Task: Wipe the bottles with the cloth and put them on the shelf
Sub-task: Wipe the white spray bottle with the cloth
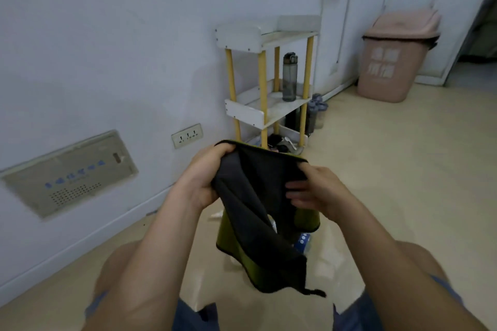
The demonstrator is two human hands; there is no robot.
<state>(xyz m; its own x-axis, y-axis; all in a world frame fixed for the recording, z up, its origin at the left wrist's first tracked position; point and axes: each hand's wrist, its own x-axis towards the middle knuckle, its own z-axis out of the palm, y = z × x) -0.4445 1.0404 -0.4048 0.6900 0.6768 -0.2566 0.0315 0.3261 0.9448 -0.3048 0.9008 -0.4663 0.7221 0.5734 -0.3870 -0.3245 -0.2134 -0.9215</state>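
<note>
A dark grey and green cloth [258,212] hangs spread between both hands in front of me. My left hand [207,177] grips its upper left edge. My right hand [312,191] pinches the upper right corner with the thumb, its fingers blurred against the fabric. A white shelf [258,113] with yellow posts stands against the wall ahead. One grey bottle [290,76] stands upright on its middle board. More bottles [316,113] stand on the floor beside the shelf's right leg. A bottle with a blue label [302,240] lies on the floor, mostly hidden behind the cloth.
A pink lidded bin [395,56] stands at the back right by the wall. A wall socket [187,136] and a grey wall panel [70,172] sit low on the left wall. Dark clutter [282,141] fills the shelf's bottom tier. My knees frame the beige floor [403,169].
</note>
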